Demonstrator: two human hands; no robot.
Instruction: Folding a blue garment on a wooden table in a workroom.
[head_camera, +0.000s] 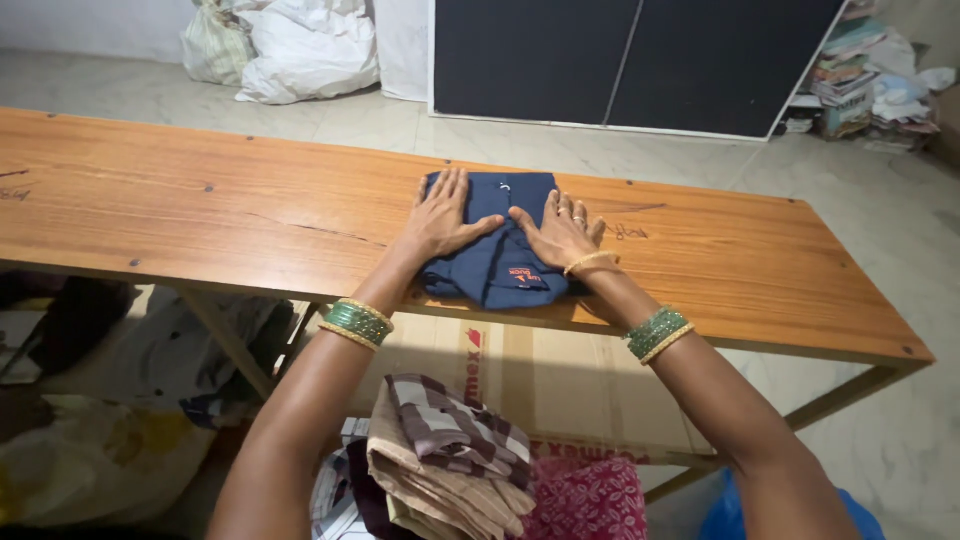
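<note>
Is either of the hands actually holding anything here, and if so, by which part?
Nothing is gripped. The left hand and right hand lie flat, palms down, on top of the folded navy shirt on the wooden table, fingers spread.

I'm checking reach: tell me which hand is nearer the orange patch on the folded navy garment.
Right. The right hand lies flat just above the orange patch; the left hand presses the navy garment farther up, toward its left edge.

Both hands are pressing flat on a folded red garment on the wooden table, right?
Not quite: the head view shows the folded garment is dark blue, not red. Both the left hand and right hand do press flat on it, on the wooden table.
</note>
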